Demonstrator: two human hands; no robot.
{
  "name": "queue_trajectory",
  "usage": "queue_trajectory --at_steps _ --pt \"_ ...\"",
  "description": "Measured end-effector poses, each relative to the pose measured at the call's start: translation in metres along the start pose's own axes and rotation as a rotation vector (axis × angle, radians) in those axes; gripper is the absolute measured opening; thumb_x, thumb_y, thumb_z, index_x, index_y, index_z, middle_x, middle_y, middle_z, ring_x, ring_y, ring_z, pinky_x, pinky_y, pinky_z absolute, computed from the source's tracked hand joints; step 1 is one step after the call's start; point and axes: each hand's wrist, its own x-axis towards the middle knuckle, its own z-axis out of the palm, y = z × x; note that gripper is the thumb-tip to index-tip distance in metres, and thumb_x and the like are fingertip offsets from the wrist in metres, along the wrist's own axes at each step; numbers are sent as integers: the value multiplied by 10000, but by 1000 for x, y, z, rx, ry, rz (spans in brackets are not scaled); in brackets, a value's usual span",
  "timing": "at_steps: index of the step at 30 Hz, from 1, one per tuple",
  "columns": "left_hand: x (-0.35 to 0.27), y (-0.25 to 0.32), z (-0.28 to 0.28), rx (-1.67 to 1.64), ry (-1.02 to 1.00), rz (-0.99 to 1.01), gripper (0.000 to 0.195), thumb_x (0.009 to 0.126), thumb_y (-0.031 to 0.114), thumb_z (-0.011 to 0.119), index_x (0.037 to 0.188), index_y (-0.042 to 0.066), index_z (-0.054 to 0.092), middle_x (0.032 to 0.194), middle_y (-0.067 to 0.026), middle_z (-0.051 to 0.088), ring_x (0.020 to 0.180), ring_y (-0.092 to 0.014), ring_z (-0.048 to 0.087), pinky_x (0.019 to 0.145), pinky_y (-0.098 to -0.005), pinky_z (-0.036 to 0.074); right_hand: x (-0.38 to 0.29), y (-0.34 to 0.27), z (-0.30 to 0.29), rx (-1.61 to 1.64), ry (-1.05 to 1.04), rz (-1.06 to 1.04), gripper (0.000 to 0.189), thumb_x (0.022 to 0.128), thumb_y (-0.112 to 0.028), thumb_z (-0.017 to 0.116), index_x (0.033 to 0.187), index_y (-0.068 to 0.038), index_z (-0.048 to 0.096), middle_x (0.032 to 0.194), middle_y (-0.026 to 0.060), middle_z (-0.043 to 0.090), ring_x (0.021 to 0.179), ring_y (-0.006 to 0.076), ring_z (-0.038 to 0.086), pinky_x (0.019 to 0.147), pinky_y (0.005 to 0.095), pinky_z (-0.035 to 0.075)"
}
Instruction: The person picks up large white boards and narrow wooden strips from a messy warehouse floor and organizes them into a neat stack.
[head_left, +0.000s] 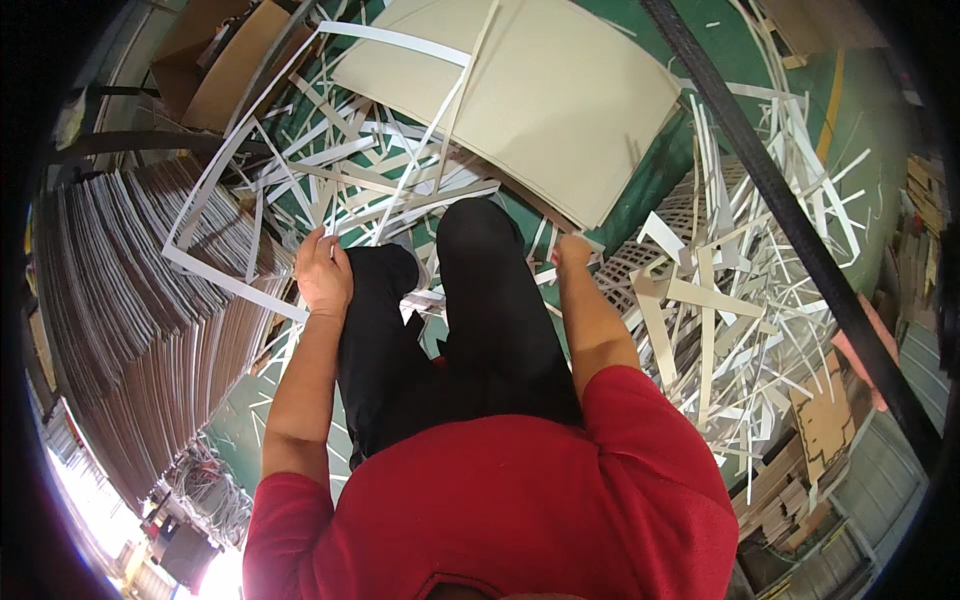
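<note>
My left hand (322, 274) is beside my left knee, fingers curled around a thin white edge. It appears to belong to a large, bent frame of white paperboard strips (232, 283), which extends up and left over a stack. My right hand (574, 251) is closed in a fist right of my right knee, near the front corner of a pile of beige paperboard sheets (555, 97). A small red spot shows at its thumb side; what the fist holds, if anything, is hidden. A narrow strip (465, 82) lies across the sheets.
A tall stack of cut board (142, 300) stands at the left. Loose offcut strips (360, 165) litter the green floor ahead, and more heap (720, 322) over a plastic basket (637, 240) at the right. A dark bar (780, 187) crosses the right side. A cardboard box (217, 67) sits upper left.
</note>
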Motion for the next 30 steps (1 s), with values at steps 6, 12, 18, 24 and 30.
queue_trajectory --at_steps 6,12,18,24,30 --pt "13 18 7 11 -85 18 108 756 74 597 845 30 640 1069 -130 583 967 -315 553 853 -397 439 11 -22 -17 467 194 265 234 796 -150 586 1015 -80 544 903 70 547 726 199 543 572 357 441" --pt "26 31 8 6 -155 8 95 759 60 597 838 24 635 1053 -141 589 974 -324 554 854 -399 441 28 -36 -26 622 212 309 263 804 -177 582 1049 -97 532 1026 50 521 846 199 509 663 380 437" --pt "30 35 11 9 -181 21 87 754 56 603 831 25 630 1041 -143 593 960 -326 562 850 -399 444 53 -41 -37 735 193 305 241 812 -188 588 1037 -124 530 984 67 519 738 201 521 600 351 429" --pt "31 35 11 -2 -184 42 85 746 56 612 826 34 628 1022 -130 601 950 -318 567 835 -398 446 64 -22 -51 748 84 268 277 772 -228 654 1015 -143 552 960 52 525 765 181 509 608 315 410" --pt "32 35 13 21 -175 41 94 748 70 616 838 46 629 1027 -105 603 941 -295 573 826 -391 439 52 -27 -56 634 181 204 291 707 -313 731 934 -179 606 933 -18 524 834 132 445 746 342 358"
